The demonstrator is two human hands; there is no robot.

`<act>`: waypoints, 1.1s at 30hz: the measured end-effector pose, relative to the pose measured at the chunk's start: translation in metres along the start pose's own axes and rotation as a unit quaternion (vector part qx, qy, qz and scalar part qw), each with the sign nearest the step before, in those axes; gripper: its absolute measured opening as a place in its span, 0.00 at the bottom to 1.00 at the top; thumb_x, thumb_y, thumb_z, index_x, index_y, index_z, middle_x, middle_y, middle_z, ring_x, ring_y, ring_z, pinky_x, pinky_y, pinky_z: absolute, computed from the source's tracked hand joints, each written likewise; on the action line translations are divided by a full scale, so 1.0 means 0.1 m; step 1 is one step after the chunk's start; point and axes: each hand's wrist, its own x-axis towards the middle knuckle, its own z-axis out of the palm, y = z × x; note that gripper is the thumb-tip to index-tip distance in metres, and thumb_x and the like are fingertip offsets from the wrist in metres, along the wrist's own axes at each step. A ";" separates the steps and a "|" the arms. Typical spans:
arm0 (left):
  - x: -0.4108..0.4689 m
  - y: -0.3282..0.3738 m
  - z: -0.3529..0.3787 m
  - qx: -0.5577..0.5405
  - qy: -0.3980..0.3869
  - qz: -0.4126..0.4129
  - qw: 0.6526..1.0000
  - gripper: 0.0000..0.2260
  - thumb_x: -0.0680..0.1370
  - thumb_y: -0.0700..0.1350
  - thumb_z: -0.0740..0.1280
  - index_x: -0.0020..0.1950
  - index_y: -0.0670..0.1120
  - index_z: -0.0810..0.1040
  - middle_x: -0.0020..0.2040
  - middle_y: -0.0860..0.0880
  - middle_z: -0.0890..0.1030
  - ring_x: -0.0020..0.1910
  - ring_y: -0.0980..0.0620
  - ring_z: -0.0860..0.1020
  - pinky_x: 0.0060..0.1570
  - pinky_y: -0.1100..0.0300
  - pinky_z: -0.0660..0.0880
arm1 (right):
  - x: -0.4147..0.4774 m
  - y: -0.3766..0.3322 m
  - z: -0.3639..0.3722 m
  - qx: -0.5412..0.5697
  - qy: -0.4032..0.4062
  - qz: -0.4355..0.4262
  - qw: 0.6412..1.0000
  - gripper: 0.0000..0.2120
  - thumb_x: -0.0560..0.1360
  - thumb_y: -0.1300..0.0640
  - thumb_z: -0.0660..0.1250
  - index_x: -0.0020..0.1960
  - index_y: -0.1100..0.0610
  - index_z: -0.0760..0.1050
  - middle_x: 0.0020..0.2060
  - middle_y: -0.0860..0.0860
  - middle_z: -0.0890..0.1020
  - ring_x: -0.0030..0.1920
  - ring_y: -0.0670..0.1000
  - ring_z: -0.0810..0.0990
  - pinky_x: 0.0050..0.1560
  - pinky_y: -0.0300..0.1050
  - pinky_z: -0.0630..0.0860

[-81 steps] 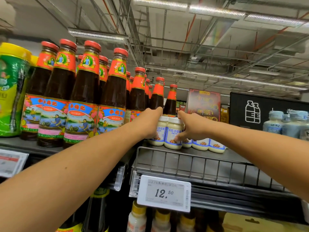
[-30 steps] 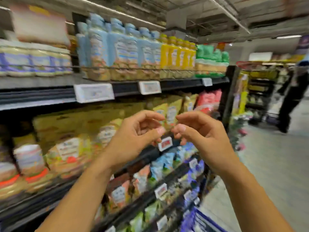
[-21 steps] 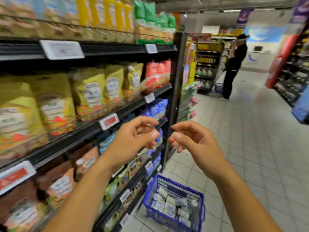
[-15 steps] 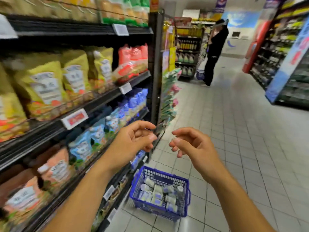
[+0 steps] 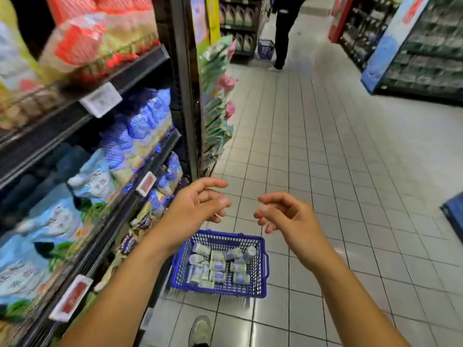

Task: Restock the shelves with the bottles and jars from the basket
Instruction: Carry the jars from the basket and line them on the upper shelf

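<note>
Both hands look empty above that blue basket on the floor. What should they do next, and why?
Probably reach down and take a jar from the basket: the left hand and right hand hold nothing, and it has jars left.

Blur smears the packets (image 5: 82, 38) on the left; their price tags (image 5: 100, 99) are unreadable. The top edge cuts off the far person (image 5: 284, 28) above the waist, the bottom edge the near shoe (image 5: 199, 331). Labels on the jars (image 5: 218, 266) are too small to read.
</note>
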 end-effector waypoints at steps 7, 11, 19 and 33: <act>0.93 -0.48 -0.17 0.009 -0.060 -0.078 0.995 0.16 0.70 0.51 0.73 0.56 0.55 0.79 0.45 0.45 0.85 0.42 0.52 0.81 0.45 0.58 0.80 | 0.80 0.47 -0.05 -0.014 0.050 0.048 0.998 0.06 0.77 0.63 0.70 0.51 0.55 0.80 0.41 0.58 0.85 0.38 0.47 0.83 0.37 0.37 0.78; 1.30 -0.78 -0.18 0.018 -0.073 -0.118 0.990 0.11 0.79 0.42 0.68 0.60 0.51 0.78 0.45 0.48 0.85 0.43 0.53 0.82 0.46 0.59 0.79 | 1.10 0.80 -0.16 -0.028 0.063 0.074 0.995 0.06 0.77 0.62 0.70 0.51 0.54 0.80 0.41 0.61 0.83 0.38 0.46 0.83 0.37 0.37 0.77; 1.82 -1.49 -0.17 0.019 -0.046 -0.204 0.978 0.11 0.77 0.44 0.70 0.59 0.51 0.79 0.45 0.48 0.85 0.42 0.54 0.82 0.42 0.62 0.79 | 1.59 1.53 -0.38 -0.046 0.035 0.128 0.990 0.04 0.78 0.60 0.69 0.50 0.52 0.78 0.39 0.62 0.82 0.37 0.43 0.82 0.37 0.34 0.77; 2.15 -4.16 -0.33 0.018 0.025 -0.414 0.910 0.06 0.80 0.42 0.66 0.55 0.49 0.78 0.38 0.52 0.84 0.33 0.56 0.81 0.33 0.63 0.78 | 1.99 4.13 -0.33 -0.045 0.028 0.340 0.939 0.03 0.78 0.64 0.67 0.49 0.59 0.80 0.37 0.52 0.83 0.34 0.42 0.80 0.34 0.35 0.77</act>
